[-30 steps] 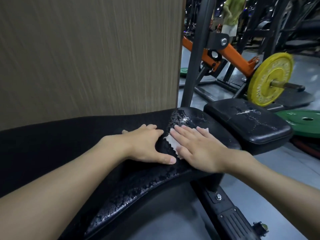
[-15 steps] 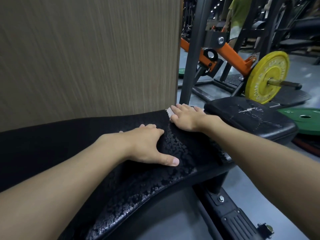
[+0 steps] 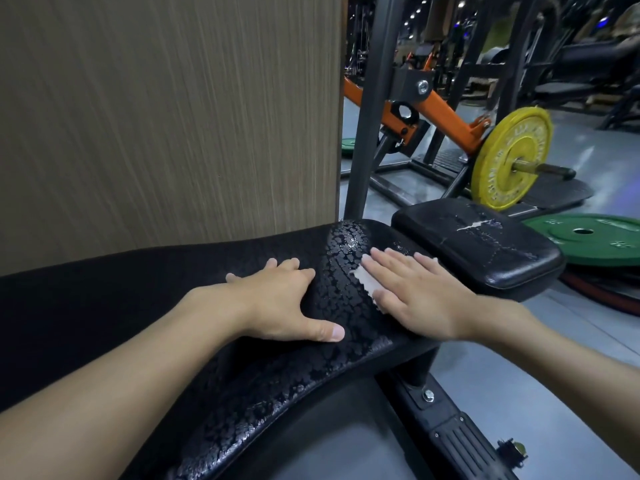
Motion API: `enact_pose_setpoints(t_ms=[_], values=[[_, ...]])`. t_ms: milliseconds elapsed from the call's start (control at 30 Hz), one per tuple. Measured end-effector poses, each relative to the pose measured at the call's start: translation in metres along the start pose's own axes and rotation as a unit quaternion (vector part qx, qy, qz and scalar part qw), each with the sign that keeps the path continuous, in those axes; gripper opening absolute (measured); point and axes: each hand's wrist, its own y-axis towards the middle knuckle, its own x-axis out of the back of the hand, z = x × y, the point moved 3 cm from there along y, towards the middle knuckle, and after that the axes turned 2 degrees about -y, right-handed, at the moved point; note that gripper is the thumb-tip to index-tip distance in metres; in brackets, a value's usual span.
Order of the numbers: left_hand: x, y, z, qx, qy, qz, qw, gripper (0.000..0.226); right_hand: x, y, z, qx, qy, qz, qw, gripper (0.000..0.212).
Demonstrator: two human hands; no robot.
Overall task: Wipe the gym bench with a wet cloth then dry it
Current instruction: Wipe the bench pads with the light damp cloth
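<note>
Cloth (image 3: pixel 364 283) mostly under right hand (image 3: pixel 420 299)

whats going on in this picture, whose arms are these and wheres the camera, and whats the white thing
There is no machine here: the camera sits on a person's head and looks down at their own two bare arms. The left hand rests flat on a long black padded gym bench, whose cracked surface glistens with wet drops. The right hand presses a small white cloth flat onto that pad with straight fingers; nothing is gripped. Just past it is a separate black seat pad with a torn top. Behind stand a brown wood-grain panel, a yellow weight plate on a bar, and a green weight plate lying flat.
</note>
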Motion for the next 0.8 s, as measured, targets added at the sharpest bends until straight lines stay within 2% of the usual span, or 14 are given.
enact_pose_setpoints(t_ms=[233, 367, 500, 800], values=[[-0.001, 0.004, 0.002, -0.002, -0.005, -0.002, 1.0, 0.119, 0.008, 0.116, -0.021, -0.063, 0.048, 0.016, 0.997, 0.06], [-0.001, 0.005, 0.004, -0.001, -0.006, -0.005, 1.0, 0.12, 0.013, 0.132, -0.021, -0.089, 0.078, 0.023, 0.993, 0.061], [-0.001, 0.007, 0.006, 0.0, -0.011, -0.01, 1.0, 0.122, 0.001, 0.105, -0.024, -0.083, 0.057, -0.007, 0.995, 0.062], [-0.002, 0.004, 0.006, -0.005, -0.015, -0.014, 1.0, 0.123, -0.015, -0.021, -0.021, -0.088, 0.023, -0.052, 0.995, 0.057]])
